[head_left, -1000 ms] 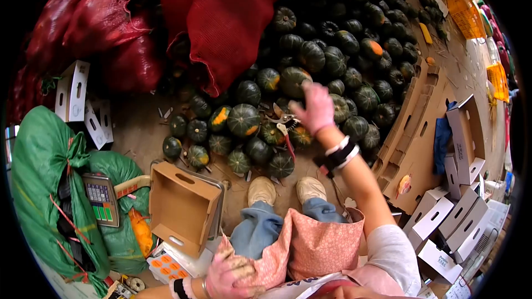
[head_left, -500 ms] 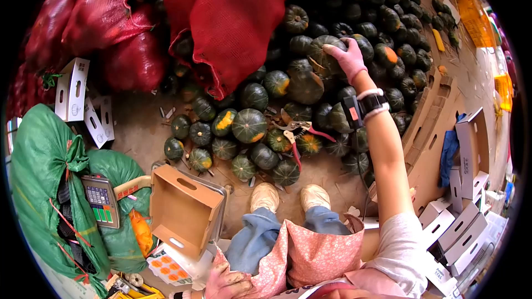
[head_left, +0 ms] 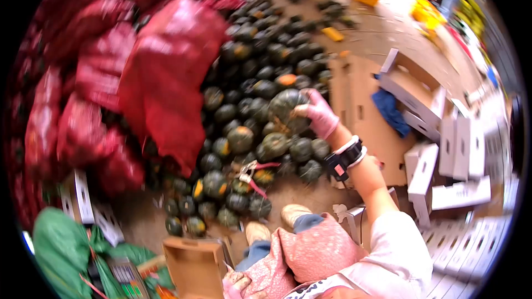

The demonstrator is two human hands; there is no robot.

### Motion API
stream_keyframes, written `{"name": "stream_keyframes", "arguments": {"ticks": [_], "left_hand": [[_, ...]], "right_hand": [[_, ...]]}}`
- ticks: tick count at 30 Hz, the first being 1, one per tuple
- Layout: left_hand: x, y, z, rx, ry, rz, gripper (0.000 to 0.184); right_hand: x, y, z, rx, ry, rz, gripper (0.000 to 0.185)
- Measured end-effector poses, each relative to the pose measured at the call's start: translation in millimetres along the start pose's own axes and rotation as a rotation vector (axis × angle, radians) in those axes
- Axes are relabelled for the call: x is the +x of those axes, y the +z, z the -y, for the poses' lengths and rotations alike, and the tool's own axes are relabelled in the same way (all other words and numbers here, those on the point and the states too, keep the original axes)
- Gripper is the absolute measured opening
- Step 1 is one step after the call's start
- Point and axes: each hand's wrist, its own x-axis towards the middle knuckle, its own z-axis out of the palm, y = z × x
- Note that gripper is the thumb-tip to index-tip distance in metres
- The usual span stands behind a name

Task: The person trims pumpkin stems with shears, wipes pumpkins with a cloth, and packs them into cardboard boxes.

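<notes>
My right hand [head_left: 321,115], in a pink glove, is closed on the side of a large dark green pumpkin [head_left: 288,108] over the pile. Down at the bottom, my left hand [head_left: 239,286], gloved in pink and soiled, rests by the pink patterned apron [head_left: 324,246], its fingers bent; whether it holds the cloth is unclear. Pruning shears with red handles [head_left: 249,177] lie on the nearer pumpkins, below and left of my right hand. Many dark green pumpkins [head_left: 214,184], some with orange patches, cover the floor ahead.
Red mesh sacks [head_left: 166,72] stand at the left. An open cardboard box [head_left: 194,268] sits by my feet, beside green sacks [head_left: 55,249] and a scale display [head_left: 126,279]. Flat cardboard [head_left: 363,111], a blue cloth [head_left: 390,112] and white boxes [head_left: 463,194] are on the right.
My right hand has gone from above the shears to a large pumpkin, and now holds it raised. The view has swung toward the right. My left hand stays by the apron.
</notes>
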Motion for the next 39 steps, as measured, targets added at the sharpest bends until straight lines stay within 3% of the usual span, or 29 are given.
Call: {"name": "stream_keyframes", "arguments": {"ticks": [2, 6, 7, 10, 12, 15, 17, 19, 20, 24, 26, 28, 30, 34, 36, 38, 39], "left_hand": [[0.5, 0.3, 4.9, 0.002, 0.033, 0.009, 0.046], [-1.5, 1.6, 9.1, 0.007, 0.074, 0.012, 0.047], [-2.1, 2.8, 7.6, 0.006, 0.071, 0.004, 0.047], [-10.4, 4.4, 8.3, 0.007, 0.059, -0.024, 0.048], [-14.2, 6.4, 10.2, 0.003, 0.036, -0.049, 0.049], [-12.3, 8.7, 8.8, -0.012, -0.009, -0.106, 0.05], [6.5, 7.3, -11.7, -0.016, 0.069, -0.195, 0.043], [10.3, 19.5, 13.1, 0.146, 0.268, -0.228, 0.043], [15.9, 21.2, -2.1, -0.032, -0.009, -0.248, 0.046], [18.1, 25.3, 10.2, 0.055, 0.017, -0.223, 0.052], [16.8, 23.9, 13.5, 0.051, 0.015, -0.223, 0.053], [17.1, 21.6, 14.4, 0.051, 0.004, -0.225, 0.053], [17.4, 22.1, 14.1, 0.06, 0.004, -0.222, 0.054], [14.7, 21.0, 10.0, 0.086, -0.008, -0.208, 0.054], [12.9, 19.8, 10.5, 0.093, -0.021, -0.2, 0.054], [12.0, 19.1, 10.6, 0.098, -0.015, -0.203, 0.055], [11.6, 18.0, 10.1, 0.096, -0.016, -0.203, 0.055]], "right_hand": [[-37.9, -25.0, 24.9, 0.266, 0.047, 0.189, 0.04], [-149.9, -87.7, 35.5, 0.468, 0.167, -0.338, 0.037], [-173.8, -95.0, 35.5, 0.556, 0.014, -0.272, 0.038], [-238.0, -122.5, 33.0, 0.708, -0.109, -0.344, 0.046], [-273.8, -127.8, 42.1, 0.756, -0.175, -0.536, 0.05], [-294.6, -153.2, 55.7, 0.827, -0.365, -0.583, 0.046], [-300.7, -163.5, 82.9, 0.766, -0.546, -0.546, 0.052], [-313.8, -151.1, 135.1, 0.774, -0.671, -0.481, 0.061], [-320.3, -144.2, 158.7, 0.77, -0.734, -0.446, 0.066], [-347.2, -148.3, 216.5, 0.687, -0.971, -0.248, 0.084], [-352.4, -152.3, 220.9, 0.47, -1.031, -0.225, 0.089], [-351.1, -163.3, 207.7, 0.696, -0.866, -0.076, 0.092], [-346.9, -164.9, 191.3, 0.744, -0.834, -0.134, 0.082], [-349.2, -150.5, 197.0, 0.778, -0.861, -0.459, 0.065], [-355.1, -146.6, 234.8, 0.754, -1.037, -0.551, 0.07], [-364.2, -107.3, 286.6, 0.478, -1.287, -0.949, 0.071], [-376.1, -99.6, 305.9, 0.215, -1.441, -0.975, 0.071]]}}
